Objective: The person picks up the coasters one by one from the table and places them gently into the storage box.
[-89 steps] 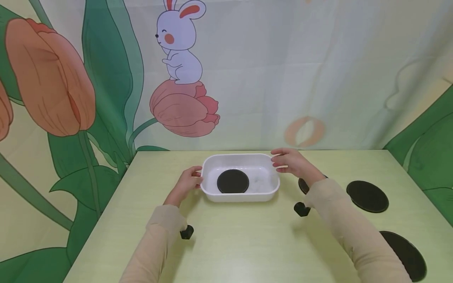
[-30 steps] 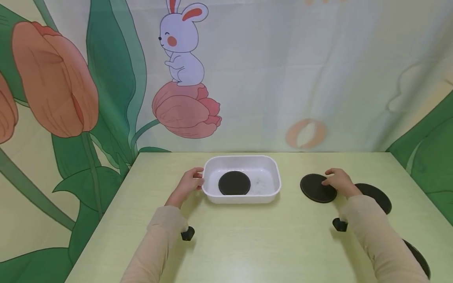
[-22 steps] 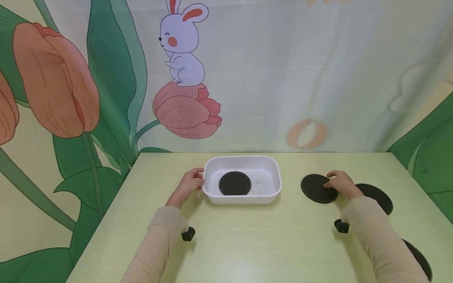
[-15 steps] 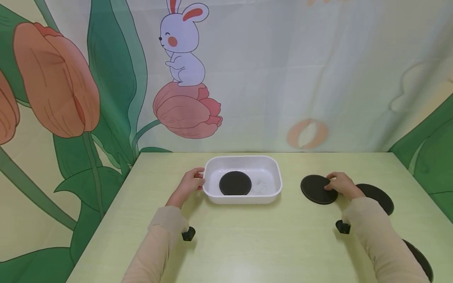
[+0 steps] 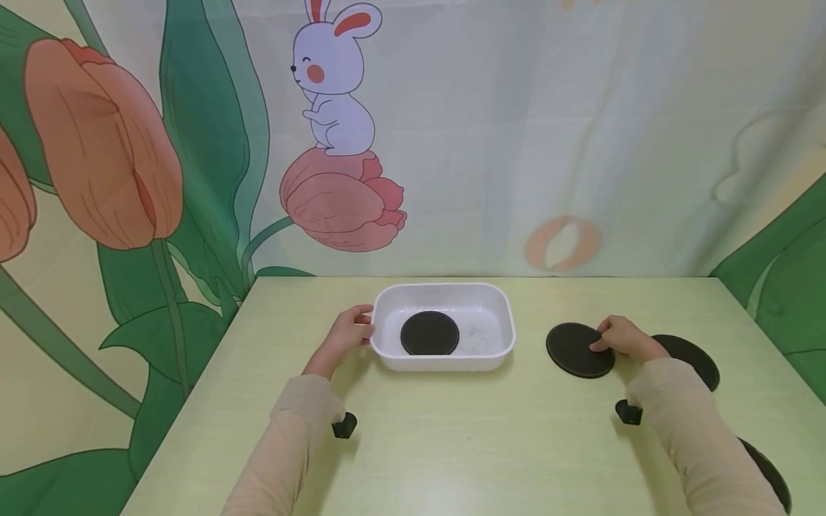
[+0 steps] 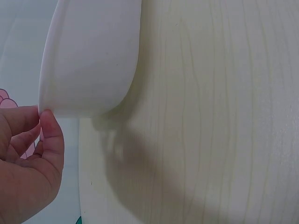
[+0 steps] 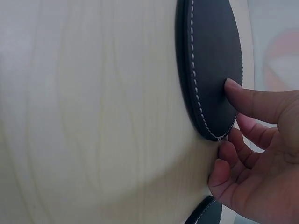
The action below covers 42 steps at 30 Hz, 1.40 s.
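A white rectangular plastic tub (image 5: 445, 364) stands near the back of the table, with a round black coaster (image 5: 429, 334) lying inside on its left. My left hand (image 5: 340, 338) holds the tub's left end; in the left wrist view its thumb and forefinger pinch the rim at the corner. To the right of the tub, my right hand (image 5: 627, 338) pinches another black coaster (image 5: 571, 351) by its right edge. The right wrist view shows this coaster's white edge stitching, the thumb on its top face and the other fingers curled at the edge and below.
Just right of my right hand lies a further black coaster (image 5: 692, 358), partly behind the sleeve. One more coaster (image 5: 768, 469) shows by the right forearm near the table's right edge. A printed curtain (image 5: 464, 143) hangs behind the pale wooden table (image 5: 464, 437).
My right hand has left the tub's right end and moved right to a coaster. Over the last half second that coaster has tilted and shifted slightly toward me. My left hand stays at the tub.
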Each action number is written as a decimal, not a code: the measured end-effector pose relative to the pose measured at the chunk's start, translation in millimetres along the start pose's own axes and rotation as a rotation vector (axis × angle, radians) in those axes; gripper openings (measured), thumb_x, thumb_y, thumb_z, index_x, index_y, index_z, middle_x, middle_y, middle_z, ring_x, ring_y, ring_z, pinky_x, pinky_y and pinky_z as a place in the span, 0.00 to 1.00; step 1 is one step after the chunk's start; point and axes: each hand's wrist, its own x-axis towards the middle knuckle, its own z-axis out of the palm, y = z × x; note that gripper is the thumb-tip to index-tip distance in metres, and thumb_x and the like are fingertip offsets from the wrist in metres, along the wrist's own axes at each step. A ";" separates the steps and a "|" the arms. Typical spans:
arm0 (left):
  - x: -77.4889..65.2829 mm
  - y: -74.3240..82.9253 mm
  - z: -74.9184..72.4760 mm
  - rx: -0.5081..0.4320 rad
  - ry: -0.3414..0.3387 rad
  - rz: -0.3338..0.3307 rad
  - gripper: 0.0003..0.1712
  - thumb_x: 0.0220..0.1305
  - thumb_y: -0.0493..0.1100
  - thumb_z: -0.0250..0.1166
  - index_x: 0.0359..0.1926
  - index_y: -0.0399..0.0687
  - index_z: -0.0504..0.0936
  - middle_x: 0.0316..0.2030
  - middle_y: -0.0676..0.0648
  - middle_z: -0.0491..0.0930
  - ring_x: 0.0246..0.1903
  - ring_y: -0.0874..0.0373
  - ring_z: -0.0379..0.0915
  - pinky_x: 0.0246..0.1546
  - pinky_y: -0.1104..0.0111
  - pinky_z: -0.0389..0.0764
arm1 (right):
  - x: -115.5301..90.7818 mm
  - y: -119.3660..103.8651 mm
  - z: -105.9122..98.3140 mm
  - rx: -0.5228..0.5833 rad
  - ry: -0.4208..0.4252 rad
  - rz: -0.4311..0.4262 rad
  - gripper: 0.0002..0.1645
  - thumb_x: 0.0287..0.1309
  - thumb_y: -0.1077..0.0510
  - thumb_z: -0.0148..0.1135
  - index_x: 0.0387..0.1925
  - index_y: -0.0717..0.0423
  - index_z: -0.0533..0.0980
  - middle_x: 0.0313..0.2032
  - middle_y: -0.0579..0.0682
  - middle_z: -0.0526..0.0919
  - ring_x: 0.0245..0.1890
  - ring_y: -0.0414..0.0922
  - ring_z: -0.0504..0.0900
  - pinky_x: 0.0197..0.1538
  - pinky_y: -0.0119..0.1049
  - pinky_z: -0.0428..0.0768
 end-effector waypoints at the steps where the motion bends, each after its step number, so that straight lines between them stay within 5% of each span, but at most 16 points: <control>1: -0.2 0.3 0.1 -0.001 -0.001 0.002 0.26 0.58 0.32 0.54 0.59 0.45 0.64 0.46 0.42 0.69 0.40 0.53 0.67 0.36 0.70 0.77 | -0.5 -0.6 -0.2 0.005 -0.004 0.002 0.20 0.45 0.63 0.62 0.36 0.68 0.62 0.24 0.50 0.63 0.18 0.40 0.60 0.23 0.33 0.63; 13: 0.1 -0.1 0.3 -0.006 0.000 0.013 0.26 0.58 0.31 0.54 0.59 0.44 0.65 0.46 0.42 0.69 0.39 0.54 0.67 0.34 0.71 0.76 | -4.6 -3.0 -1.6 0.009 -0.009 -0.005 0.21 0.44 0.63 0.62 0.32 0.67 0.59 0.28 0.54 0.61 0.24 0.45 0.60 0.26 0.33 0.62; 19: -1.4 2.3 0.1 -0.013 -0.005 0.020 0.27 0.58 0.31 0.54 0.59 0.44 0.64 0.46 0.41 0.69 0.39 0.53 0.67 0.37 0.68 0.77 | -7.4 -3.8 -5.5 0.057 -0.013 -0.004 0.24 0.47 0.63 0.59 0.39 0.69 0.56 0.31 0.56 0.60 0.18 0.42 0.58 0.23 0.33 0.61; 25: -1.9 1.2 0.2 -0.015 -0.007 0.031 0.27 0.58 0.31 0.54 0.60 0.43 0.63 0.46 0.40 0.69 0.39 0.53 0.68 0.40 0.64 0.77 | -15.8 -9.7 -10.9 0.061 -0.018 -0.014 0.23 0.51 0.65 0.54 0.46 0.70 0.57 0.42 0.65 0.66 0.33 0.50 0.70 0.30 0.36 0.70; 33: -4.4 3.3 0.6 -0.006 -0.008 0.018 0.26 0.59 0.31 0.53 0.59 0.43 0.64 0.46 0.41 0.69 0.39 0.53 0.67 0.42 0.63 0.76 | -26.2 -12.0 -19.6 0.126 -0.065 -0.080 0.23 0.51 0.68 0.42 0.52 0.71 0.56 0.33 0.55 0.71 0.27 0.43 0.70 0.27 0.36 0.71; 42: -4.5 2.8 -0.3 -0.002 -0.010 0.032 0.26 0.58 0.31 0.54 0.59 0.42 0.64 0.45 0.41 0.69 0.37 0.54 0.67 0.35 0.70 0.76 | -35.5 -19.7 -30.4 0.225 -0.084 -0.135 0.23 0.53 0.68 0.41 0.53 0.70 0.56 0.30 0.51 0.67 0.27 0.42 0.69 0.32 0.39 0.74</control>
